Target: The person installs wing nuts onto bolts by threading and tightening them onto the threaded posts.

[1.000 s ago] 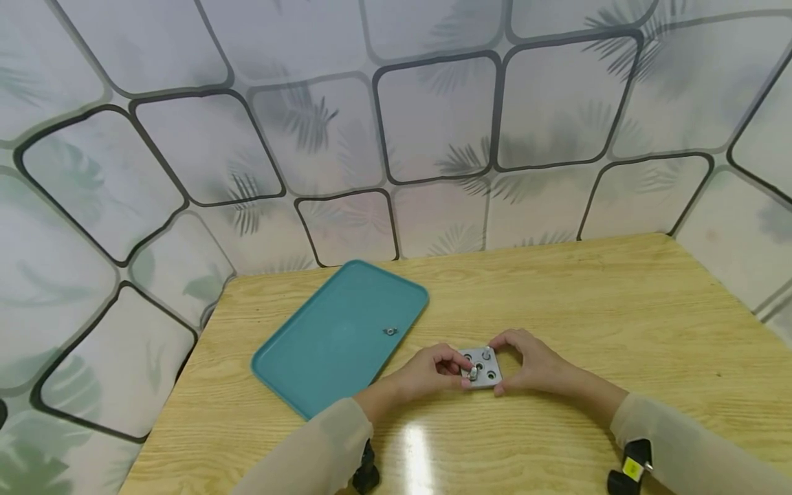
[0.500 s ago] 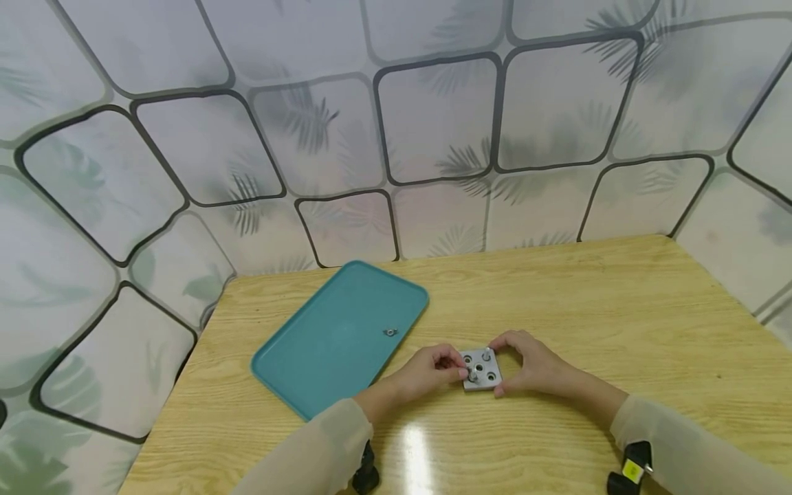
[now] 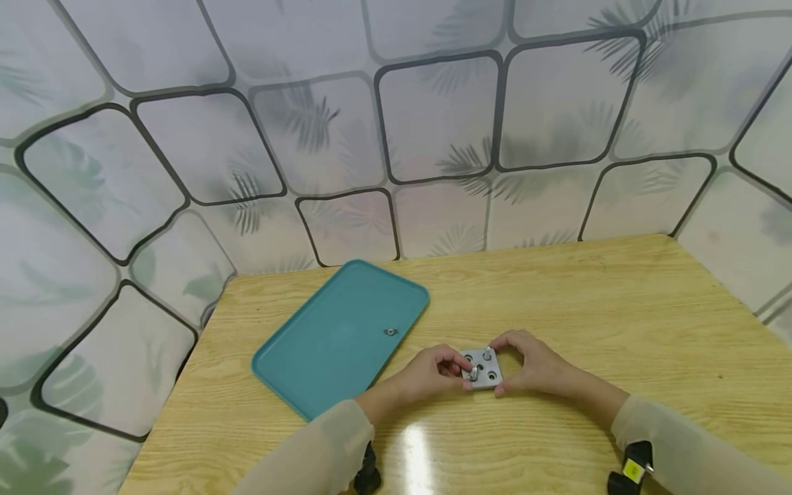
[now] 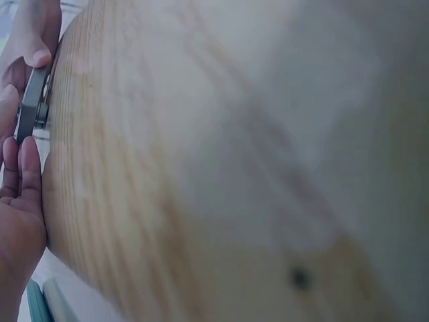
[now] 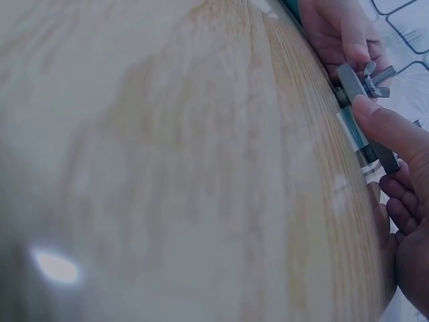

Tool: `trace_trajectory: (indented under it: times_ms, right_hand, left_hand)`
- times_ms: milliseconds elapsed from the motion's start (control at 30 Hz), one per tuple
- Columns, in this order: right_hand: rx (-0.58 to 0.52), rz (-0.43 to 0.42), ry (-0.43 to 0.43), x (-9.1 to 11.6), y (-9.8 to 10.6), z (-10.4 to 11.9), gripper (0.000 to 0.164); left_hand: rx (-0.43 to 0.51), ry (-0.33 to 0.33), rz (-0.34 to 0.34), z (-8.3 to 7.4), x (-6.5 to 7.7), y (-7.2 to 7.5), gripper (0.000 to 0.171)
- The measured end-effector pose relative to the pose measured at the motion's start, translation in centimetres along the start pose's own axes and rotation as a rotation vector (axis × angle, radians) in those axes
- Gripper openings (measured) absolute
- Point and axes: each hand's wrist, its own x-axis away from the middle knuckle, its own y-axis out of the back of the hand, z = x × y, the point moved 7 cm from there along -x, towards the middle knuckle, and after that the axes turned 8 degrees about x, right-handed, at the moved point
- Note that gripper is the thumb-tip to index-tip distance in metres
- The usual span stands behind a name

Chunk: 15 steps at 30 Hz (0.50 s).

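Observation:
A small square metal plate [image 3: 485, 377] with several holes lies in front of me. One bolt stands at its near left with a wing nut [image 5: 369, 82] on its thread, and a second bolt [image 3: 487, 353] stands at its far right corner. My left hand [image 3: 421, 375] has index finger and thumb at the wing nut, seeming to pinch it; the contact is partly hidden. My right hand [image 3: 537, 368] grips the plate's right side between thumb and fingers. In the right wrist view the plate [image 5: 375, 127] appears edge-on, with bolt heads beneath it.
A teal tray [image 3: 328, 330] lies to the left on the wooden table [image 3: 594, 295]. Near its right edge sits another wing nut [image 3: 390, 331]. Patterned curtain-like walls [image 3: 439, 124] rise behind the table and at its sides.
My left fingertips drew back to the left of the bolt half a second ago and now reach forward over the wing nut again. The right hand keeps its grip on the plate.

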Motion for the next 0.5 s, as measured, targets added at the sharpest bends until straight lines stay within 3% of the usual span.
trace_trajectory:
  times_ms: [267, 500]
  right_hand:
    - [0.005, 0.002, -0.002, 0.07, 0.09, 0.05, 0.068]
    - [-0.003, 0.002, 0.004, 0.0, 0.22, 0.18, 0.068]
  left_hand:
    - [-0.033, -0.008, -0.012, 0.19, -0.17, 0.18, 0.015]
    - [-0.012, 0.007, -0.078, 0.49, -0.43, 0.64, 0.012]
